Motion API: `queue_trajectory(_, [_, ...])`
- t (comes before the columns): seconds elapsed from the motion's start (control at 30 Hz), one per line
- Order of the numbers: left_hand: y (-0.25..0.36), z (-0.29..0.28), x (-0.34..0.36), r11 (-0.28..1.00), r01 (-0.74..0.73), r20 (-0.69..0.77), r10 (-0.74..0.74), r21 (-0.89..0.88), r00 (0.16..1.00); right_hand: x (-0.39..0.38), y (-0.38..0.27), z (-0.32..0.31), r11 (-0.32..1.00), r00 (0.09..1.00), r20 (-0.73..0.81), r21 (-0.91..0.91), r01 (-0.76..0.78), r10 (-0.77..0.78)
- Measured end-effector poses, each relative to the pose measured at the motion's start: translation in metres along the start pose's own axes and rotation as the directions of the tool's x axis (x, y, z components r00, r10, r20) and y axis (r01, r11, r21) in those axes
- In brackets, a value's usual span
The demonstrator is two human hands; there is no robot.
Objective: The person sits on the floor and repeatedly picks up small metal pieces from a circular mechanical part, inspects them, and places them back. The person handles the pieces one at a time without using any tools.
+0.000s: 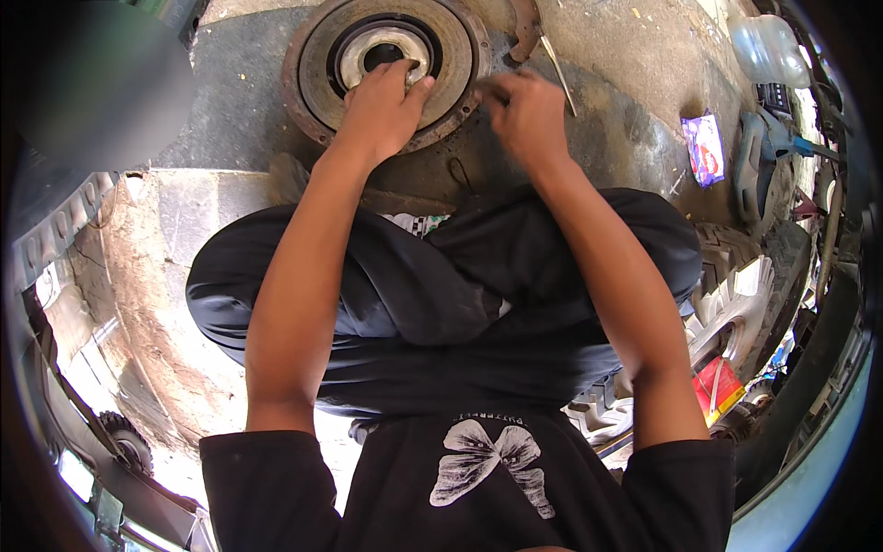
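Observation:
In front of my crossed legs a round, rusty metal brake drum (303, 87) lies on the ground, its outer flange pierced by small bolt holes. At its centre is a pale metal hub ring (354, 63) around a dark hole. My left hand (382, 110) rests over the near side of this ring, fingers apart, with some fingertips hidden at its inner edge. My right hand (529, 115) is at the drum's right rim, fingers curled together in a pinch. Something dark shows at its fingertips, too small to name.
A curved rusty piece like a brake shoe (526, 28) and a thin metal rod (558, 74) lie right of the drum. Farther right are a purple packet (704, 149), a clear plastic bottle (768, 51) and a large tyre (736, 294). A red box (717, 386) stands at lower right.

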State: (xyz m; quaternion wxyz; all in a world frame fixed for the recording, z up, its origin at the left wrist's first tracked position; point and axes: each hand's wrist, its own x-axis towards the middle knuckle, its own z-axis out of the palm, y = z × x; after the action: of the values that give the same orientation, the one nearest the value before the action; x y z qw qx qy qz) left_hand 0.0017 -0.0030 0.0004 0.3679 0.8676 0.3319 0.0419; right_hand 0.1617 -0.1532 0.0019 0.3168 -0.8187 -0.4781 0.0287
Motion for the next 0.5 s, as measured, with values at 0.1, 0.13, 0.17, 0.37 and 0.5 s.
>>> queue_trajectory(0.1, [-0.002, 0.0, -0.001, 1.0, -0.006, -0.015, 0.006, 0.011, 1.0, -0.005, 0.0, -0.002, 1.0, 0.999, 0.052, -0.003, 0.01, -0.01])
queue_trajectory(0.13, [0.0, 0.0, 0.002, 1.0, -0.002, 0.01, 0.002, 0.013, 1.0, 0.007, 0.009, -0.001, 1.0, 0.999, 0.026, -0.023, 0.02, -0.019])
queue_trajectory(0.17, [0.002, -0.003, 0.006, 1.0, 0.006, 0.032, -0.006, 0.018, 0.999, 0.013, 0.014, -0.002, 0.999, 0.999, 0.001, -0.041, 0.032, -0.032])
queue_trajectory(0.37, [-0.003, 0.006, 0.004, 0.994, 0.032, -0.009, -0.032, 0.105, 0.999, -0.006, 0.01, -0.004, 1.0, 1.0, 0.011, 0.008, 0.02, -0.02])
queue_trajectory(0.5, [0.002, 0.009, 0.006, 0.973, 0.04, 0.027, -0.047, 0.226, 0.999, 0.014, 0.019, -0.004, 1.0, 1.0, 0.022, -0.01, -0.013, 0.013])
